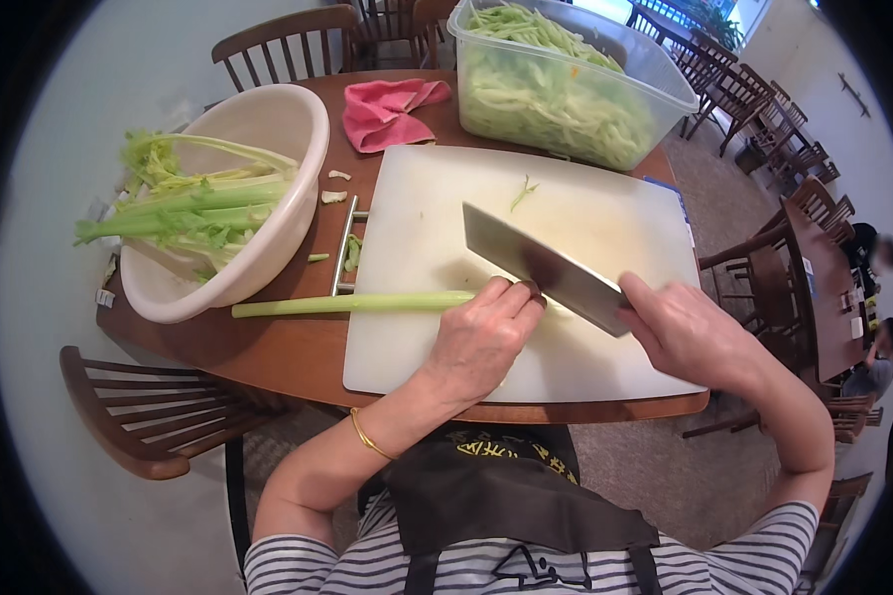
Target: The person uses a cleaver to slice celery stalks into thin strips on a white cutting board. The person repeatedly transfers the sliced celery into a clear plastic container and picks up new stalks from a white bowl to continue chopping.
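Note:
A long celery stalk (357, 303) lies across the left part of a white cutting board (431, 216), its far left end reaching over the table. My left hand (489, 331) presses on the stalk's right end with curled fingertips. In my right hand (677, 323) is the handle of a broad cleaver (543, 260). Its blade is tilted and stands just beside my left fingertips. The hand hides the stalk's cut end, and I cannot tell whether the edge touches it. A small green celery scrap (523, 193) rests near the board's far side.
A whitish basin (309, 171) with celery stalks (216, 204) stands on the left. Behind the board are a pink cloth (391, 115) and a clear plastic tub (484, 97) of cut celery. Wooden chairs (141, 416) surround the table (268, 349); people sit at another table, far right.

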The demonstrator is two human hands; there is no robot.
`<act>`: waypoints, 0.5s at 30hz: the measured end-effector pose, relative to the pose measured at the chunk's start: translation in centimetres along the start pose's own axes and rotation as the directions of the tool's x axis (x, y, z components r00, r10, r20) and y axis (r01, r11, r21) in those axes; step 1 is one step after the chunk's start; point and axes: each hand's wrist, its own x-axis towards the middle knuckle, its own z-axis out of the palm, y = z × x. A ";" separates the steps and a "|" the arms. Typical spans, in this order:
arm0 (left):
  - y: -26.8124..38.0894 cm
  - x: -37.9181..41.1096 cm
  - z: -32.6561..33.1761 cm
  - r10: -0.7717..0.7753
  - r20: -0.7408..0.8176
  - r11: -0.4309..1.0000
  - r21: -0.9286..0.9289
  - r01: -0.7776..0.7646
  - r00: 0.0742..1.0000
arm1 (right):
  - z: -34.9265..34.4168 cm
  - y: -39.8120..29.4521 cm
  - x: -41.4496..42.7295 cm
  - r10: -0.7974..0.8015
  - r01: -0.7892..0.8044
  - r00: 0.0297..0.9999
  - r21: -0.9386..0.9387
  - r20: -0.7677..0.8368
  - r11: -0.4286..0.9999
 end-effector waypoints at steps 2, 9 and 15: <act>-0.1 -0.2 0.1 -0.011 -0.003 1.000 -0.014 0.011 1.000 | 0.2 0.0 -0.9 0.015 -0.014 0.999 -0.025 0.047 1.000; 0.3 0.2 -0.1 -0.008 -0.017 0.999 -0.043 0.007 1.000 | 4.2 1.3 3.0 -0.067 0.086 0.982 0.103 -0.176 0.991; -0.2 -0.2 0.2 -0.013 -0.042 0.999 -0.041 0.012 0.999 | 0.2 -0.3 1.4 -0.028 0.032 0.997 0.051 -0.069 0.998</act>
